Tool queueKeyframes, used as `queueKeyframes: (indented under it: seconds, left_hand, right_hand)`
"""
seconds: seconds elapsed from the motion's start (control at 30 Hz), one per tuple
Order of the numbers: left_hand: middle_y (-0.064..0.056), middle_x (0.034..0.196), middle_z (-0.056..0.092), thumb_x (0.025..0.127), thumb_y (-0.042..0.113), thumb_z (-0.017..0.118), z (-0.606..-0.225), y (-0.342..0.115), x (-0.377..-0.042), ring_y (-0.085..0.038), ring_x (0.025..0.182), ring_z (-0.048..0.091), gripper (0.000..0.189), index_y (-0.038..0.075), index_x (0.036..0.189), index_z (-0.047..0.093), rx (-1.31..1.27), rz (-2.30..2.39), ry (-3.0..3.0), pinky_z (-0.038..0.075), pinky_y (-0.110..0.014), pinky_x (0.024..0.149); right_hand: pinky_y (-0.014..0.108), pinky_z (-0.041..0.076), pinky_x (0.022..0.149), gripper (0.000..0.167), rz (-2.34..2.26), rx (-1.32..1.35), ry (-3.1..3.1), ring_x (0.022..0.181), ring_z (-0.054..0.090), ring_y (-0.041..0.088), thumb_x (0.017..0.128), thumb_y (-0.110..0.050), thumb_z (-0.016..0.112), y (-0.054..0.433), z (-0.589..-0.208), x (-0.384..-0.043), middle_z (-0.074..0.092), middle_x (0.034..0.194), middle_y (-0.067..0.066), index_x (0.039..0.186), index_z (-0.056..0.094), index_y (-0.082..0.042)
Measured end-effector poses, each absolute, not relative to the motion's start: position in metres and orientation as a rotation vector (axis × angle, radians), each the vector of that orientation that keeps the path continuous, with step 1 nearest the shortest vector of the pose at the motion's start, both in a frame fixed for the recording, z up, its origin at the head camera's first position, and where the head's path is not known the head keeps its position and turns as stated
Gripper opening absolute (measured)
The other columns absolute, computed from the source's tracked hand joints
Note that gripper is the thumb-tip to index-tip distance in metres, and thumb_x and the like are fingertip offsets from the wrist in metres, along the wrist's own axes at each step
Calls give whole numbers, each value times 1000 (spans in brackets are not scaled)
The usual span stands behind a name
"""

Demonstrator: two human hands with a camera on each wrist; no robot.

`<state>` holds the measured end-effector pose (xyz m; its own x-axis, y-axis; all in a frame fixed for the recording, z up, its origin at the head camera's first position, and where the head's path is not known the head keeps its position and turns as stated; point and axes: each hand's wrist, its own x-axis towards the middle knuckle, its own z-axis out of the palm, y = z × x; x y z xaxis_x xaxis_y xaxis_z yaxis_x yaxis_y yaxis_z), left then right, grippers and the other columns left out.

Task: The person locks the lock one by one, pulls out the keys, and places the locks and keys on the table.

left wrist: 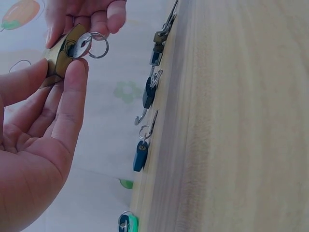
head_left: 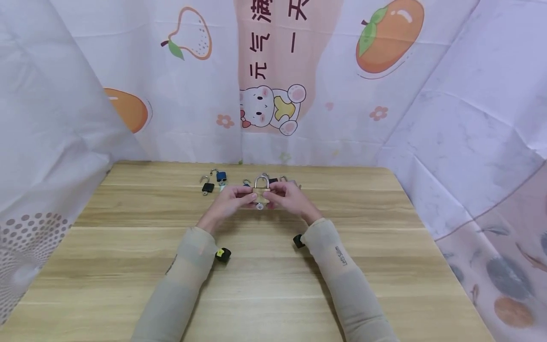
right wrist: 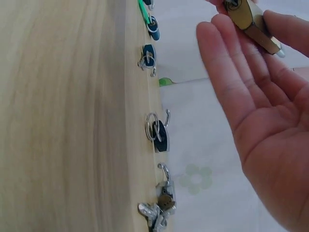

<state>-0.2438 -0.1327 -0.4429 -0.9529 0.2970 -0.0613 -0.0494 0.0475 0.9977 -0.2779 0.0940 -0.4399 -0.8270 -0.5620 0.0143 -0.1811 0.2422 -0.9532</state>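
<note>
Both hands hold up a brass padlock (head_left: 261, 195) between them, its silver shackle at the top. My left hand (head_left: 230, 203) pinches the lock's left side between thumb and fingers. From the other side my right hand (head_left: 294, 199) grips it, the thumb on the near face and the fingers behind, as the right wrist view shows on the brass body (right wrist: 253, 24). A key (left wrist: 81, 46) with a ring (left wrist: 99, 46) sits in the keyhole at the lock's underside.
Behind the hands, several other padlocks lie along the far part of the wooden table (head_left: 265, 294), among them a black one (head_left: 208, 187) and a blue one (head_left: 221, 176), both with shackles open. A printed curtain (head_left: 205, 95) hangs behind the table's far edge.
</note>
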Motion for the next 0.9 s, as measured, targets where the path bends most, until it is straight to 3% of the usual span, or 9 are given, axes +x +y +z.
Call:
queueKeyframes:
  seconds: [0.13,0.33,0.67,0.9]
  left_hand:
    - [-18,109,69,100,8,65,-445,-129,-245,-23,90,73,29,-9,123,66,276,1997,2061,58,-34,89]
    - [-18,109,70,100,10,66,-444,-131,-243,-25,91,73,29,-8,123,66,252,1983,2108,59,-34,88]
    - [-19,114,69,100,15,67,-439,-134,-246,-23,94,72,38,-9,129,62,229,1936,2101,59,-34,88]
    - [-17,117,68,100,18,68,-440,-139,-245,-25,101,67,38,-6,129,63,266,1848,2203,58,-35,89]
  right_hand:
    - [43,62,78,26,-1693,-652,2150,84,72,40,99,-21,70,97,-442,-277,71,97,16,110,70,2]
    - [43,62,80,26,-1748,-655,2099,85,73,33,99,-17,70,93,-440,-277,69,99,17,112,68,5]
    - [53,59,85,25,-1631,-716,2055,97,67,46,105,-23,59,93,-441,-277,63,102,18,109,57,1]
    - [51,59,86,20,-1592,-751,2088,96,67,42,107,-19,55,90,-442,-275,62,100,18,108,56,1]
